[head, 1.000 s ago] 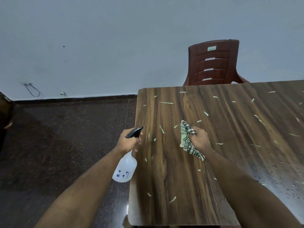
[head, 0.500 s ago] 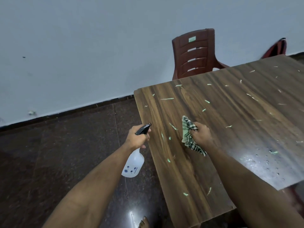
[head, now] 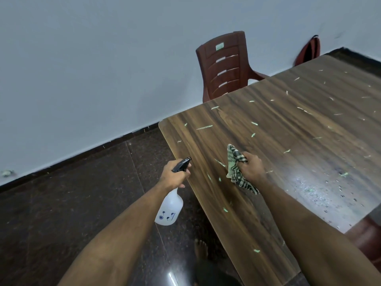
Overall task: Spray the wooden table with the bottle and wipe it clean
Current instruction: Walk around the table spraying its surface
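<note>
Bottle (head: 169, 209), translucent white with a black trigger head, held off the left edge of the bench (head: 237, 219) over the dark floor (head: 82, 193), body hanging down and nozzle aimed across the wood. Left hand (head: 175, 175): fingers wrapped round the neck and trigger, forearm reaching in from the lower left, wrist roughly level. Bench: wood-grain top strewn with pale green scraps (head: 204, 127) and, toward the right, a glossy wet patch (head: 321, 188) beaded with droplets. Cloth (head: 237, 168), green-and-dark check, bunched and lying on the bench near its left edge. Right hand (head: 250, 168): fingers curled into the cloth, gripping a wad of it, knuckles up, forearm coming in from the lower right across the bench corner. Chair (head: 224, 65), red-brown plastic, against the wall (head: 92, 69) beyond the far corner. Step in hand, judged: spraying the dry left portion ahead of wiping. To do it well, keep the nozzle over the scraps and not the floor, mist evenly, then press the cloth flat and sweep in overlapping strokes toward one edge so the scraps gather and do not scatter. Much of the top appears not yet wiped.
</note>
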